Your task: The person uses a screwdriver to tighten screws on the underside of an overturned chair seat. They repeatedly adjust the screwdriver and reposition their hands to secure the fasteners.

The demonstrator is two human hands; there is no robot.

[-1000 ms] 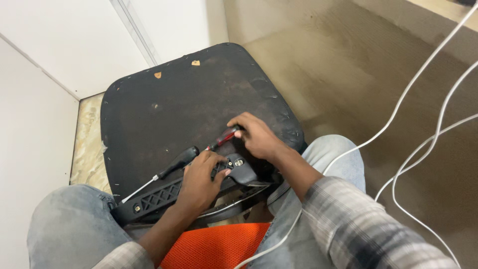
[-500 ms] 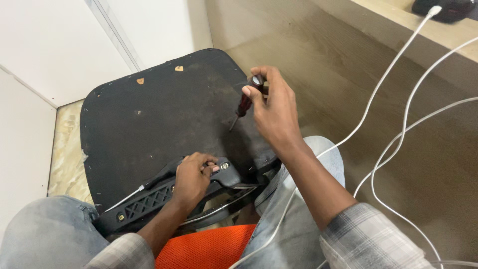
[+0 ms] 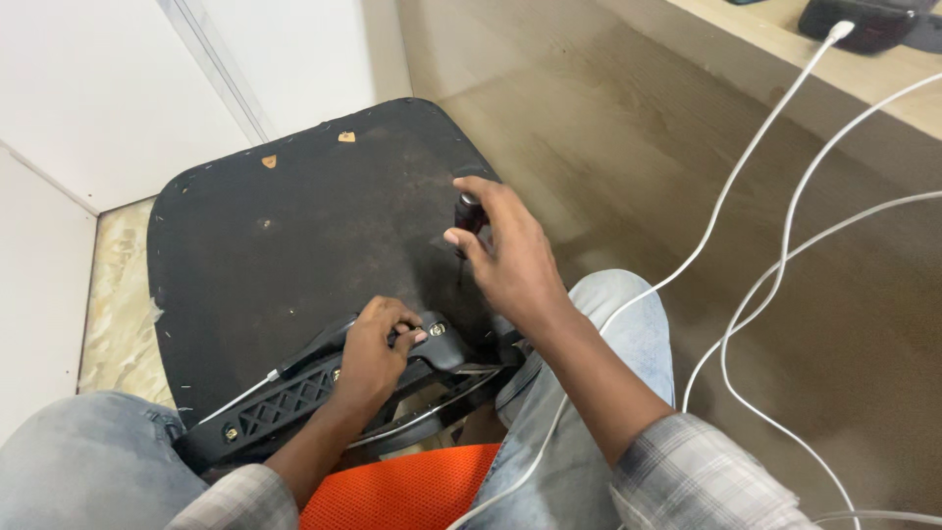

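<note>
An upturned black chair seat lies across my knees, its underside facing up. My left hand grips the black plastic bracket bolted along the seat's near edge, fingers curled over its top by a bolt head. My right hand is raised over the seat's right side and holds a screwdriver with a dark handle, its shaft pointing down toward the seat and mostly hidden by my fingers.
White cables run across the brown floor on the right, one plugged into a dark device on a ledge. An orange mesh piece lies between my legs. White wall panels stand to the left.
My right hand lifted the screwdriver off the bracket, swung it up to the right, and now has lowered it over the seat. The left hand stayed on the bracket.
</note>
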